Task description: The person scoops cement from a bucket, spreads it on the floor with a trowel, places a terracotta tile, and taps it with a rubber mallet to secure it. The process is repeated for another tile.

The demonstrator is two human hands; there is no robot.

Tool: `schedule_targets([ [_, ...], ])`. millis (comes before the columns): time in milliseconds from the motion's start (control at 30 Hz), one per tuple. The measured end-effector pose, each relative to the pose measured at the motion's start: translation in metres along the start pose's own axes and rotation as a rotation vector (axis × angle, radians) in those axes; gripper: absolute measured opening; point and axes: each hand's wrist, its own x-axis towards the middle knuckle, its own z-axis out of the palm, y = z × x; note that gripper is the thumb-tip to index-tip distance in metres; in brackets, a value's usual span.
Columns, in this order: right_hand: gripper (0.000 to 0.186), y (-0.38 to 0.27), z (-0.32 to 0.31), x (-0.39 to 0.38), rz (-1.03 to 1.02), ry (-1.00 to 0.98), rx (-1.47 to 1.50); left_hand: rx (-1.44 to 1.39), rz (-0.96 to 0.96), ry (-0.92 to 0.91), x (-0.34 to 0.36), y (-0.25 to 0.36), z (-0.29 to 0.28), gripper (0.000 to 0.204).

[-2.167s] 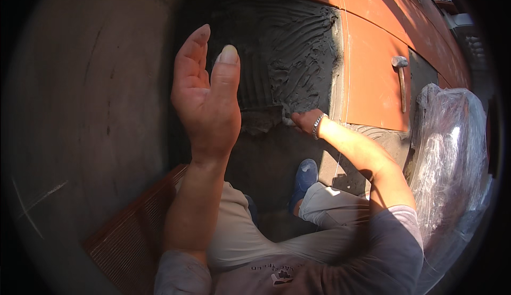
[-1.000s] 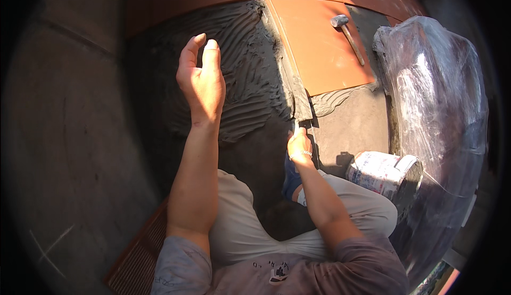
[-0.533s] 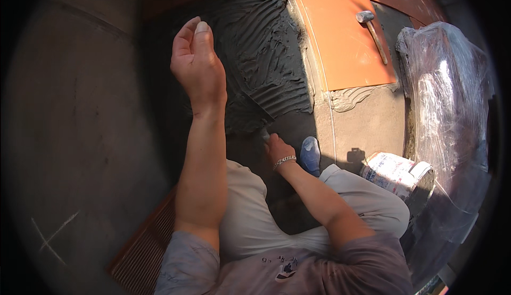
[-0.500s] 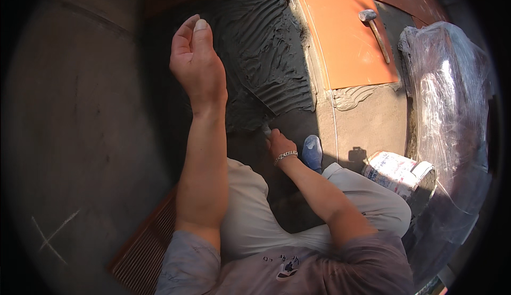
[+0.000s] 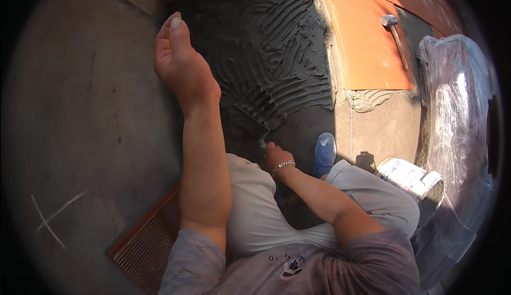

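Note:
My right hand [image 5: 279,156], with a chain bracelet at its wrist, is closed round the handle of a notched trowel [image 5: 262,142]. The trowel's thin blade edge lies against dark grey mortar [image 5: 287,55], which is combed into curved ridges. Raised on the left, my left hand [image 5: 181,66] hovers over the mortar's left side. Its fingers are loosely curled in with the thumb against them, and nothing shows in them. The left hand and forearm hide part of the mortar.
A mallet [image 5: 395,39] lies on a large orange tile [image 5: 370,44]. A taut string [image 5: 348,82] runs along the tile edge. At right are a tipped bucket [image 5: 407,177] and a plastic-wrapped stack [image 5: 452,103]. A ribbed brown panel [image 5: 149,236] is beside my left leg; my blue shoe [image 5: 324,151] is ahead.
The trowel has drawn toward me and slightly left, with ridged mortar now showing beyond its blade. My left hand has shifted left. The whole view has swung a little.

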Motion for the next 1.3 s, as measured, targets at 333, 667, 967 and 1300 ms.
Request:
schedule_targets([
  [333,0.034,-0.005,-0.01,-0.017,-0.139,-0.021,-0.027,0.018,0.071,0.092,-0.002,0.011,-0.018,0.039],
  [667,0.038,0.045,-0.103,0.037,0.228,0.437,0.211,0.077,0.06,0.138,-0.001,0.019,-0.031,0.042],
  [967,0.04,-0.029,-0.066,0.066,0.114,0.268,0.17,0.066,0.017,0.122,-0.002,0.022,-0.033,0.045],
  [1300,0.039,-0.024,-0.126,0.096,0.149,0.463,0.348,-0.046,0.104,0.194,-0.004,0.033,-0.044,0.038],
])
